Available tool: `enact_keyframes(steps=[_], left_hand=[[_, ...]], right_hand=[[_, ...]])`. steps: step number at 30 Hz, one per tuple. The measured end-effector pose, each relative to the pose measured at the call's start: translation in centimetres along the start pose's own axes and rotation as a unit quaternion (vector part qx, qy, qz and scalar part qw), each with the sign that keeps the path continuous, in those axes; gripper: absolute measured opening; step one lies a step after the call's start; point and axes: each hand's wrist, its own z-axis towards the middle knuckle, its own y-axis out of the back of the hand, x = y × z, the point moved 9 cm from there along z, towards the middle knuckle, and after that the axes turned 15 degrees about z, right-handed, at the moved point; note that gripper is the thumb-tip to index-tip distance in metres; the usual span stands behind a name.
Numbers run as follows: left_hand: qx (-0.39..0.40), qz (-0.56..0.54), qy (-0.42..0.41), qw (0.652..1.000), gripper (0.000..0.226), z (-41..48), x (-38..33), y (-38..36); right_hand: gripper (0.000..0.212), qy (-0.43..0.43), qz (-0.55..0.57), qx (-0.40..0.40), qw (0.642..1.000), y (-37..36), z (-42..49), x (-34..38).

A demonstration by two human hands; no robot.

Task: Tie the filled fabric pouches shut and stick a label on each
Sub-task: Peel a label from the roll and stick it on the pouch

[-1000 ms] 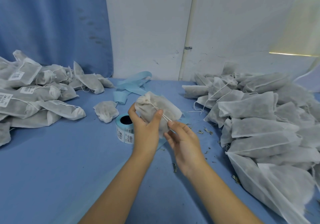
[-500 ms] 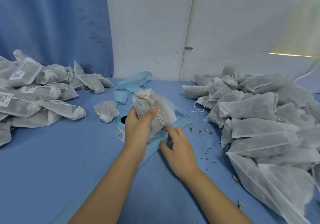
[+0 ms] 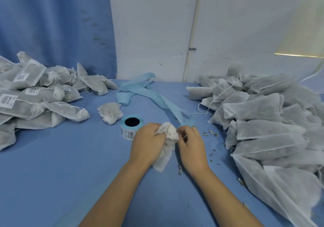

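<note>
The pouch (image 3: 164, 156) sits mid-table (image 3: 70, 174), label roll (image 3: 131, 124) at its ten o'clock. Now the left hand (image 3: 149, 139) clamps the gathered neck, the right hand (image 3: 192, 140) pinches there too. Best cinch tight, knot close against the fabric.

There are 2 hands (image 3: 149, 140) (image 3: 192, 145), 1 label roll (image 3: 128, 132), 2 pouch heaps (image 3: 35, 102) (image 3: 263, 121), 1 held pouch (image 3: 169, 137), 1 crumpled pouch (image 3: 110, 112).

At nine o'clock, white rectangular paper labels (image 3: 8, 101) on the grey filled fabric pouches (image 3: 26, 110) carry black barcodes with characters beneath, too blurred to read. Near the middle, the blue-cored roll of white stickers (image 3: 128, 133) shows the same print, equally illegible.
</note>
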Motion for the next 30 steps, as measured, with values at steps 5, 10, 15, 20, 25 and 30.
enact_keyframes(steps=[5,10,15,20,25,30], left_hand=[[-0.003,0.015,0.012,1.000,0.029,0.5,1.5,-0.3],[0.034,-0.132,0.043,0.990,0.011,0.1,2.0,-0.7],[0.056,-0.221,0.071,0.971,0.016,-0.1,2.4,-0.5],[0.076,-0.228,0.059,0.969,0.030,-0.4,2.0,-0.8],[0.083,-0.231,0.054,0.968,0.036,-0.5,1.9,-0.9],[0.088,-0.236,0.056,0.966,0.028,-0.5,1.9,-0.9]], right_hand=[[0.014,-0.010,0.040,-0.021,0.999,0.2,0.1,-0.5],[0.040,-0.051,0.147,-0.021,0.988,0.3,-0.2,-1.1],[0.038,-0.052,0.167,0.040,0.984,-0.9,-0.3,-0.6],[0.032,-0.046,0.206,0.051,0.976,-1.0,-0.4,-0.1],[0.026,-0.052,0.241,0.034,0.969,-0.7,-0.4,-0.2],[0.017,-0.054,0.257,0.012,0.965,-0.5,-0.2,-0.5]])
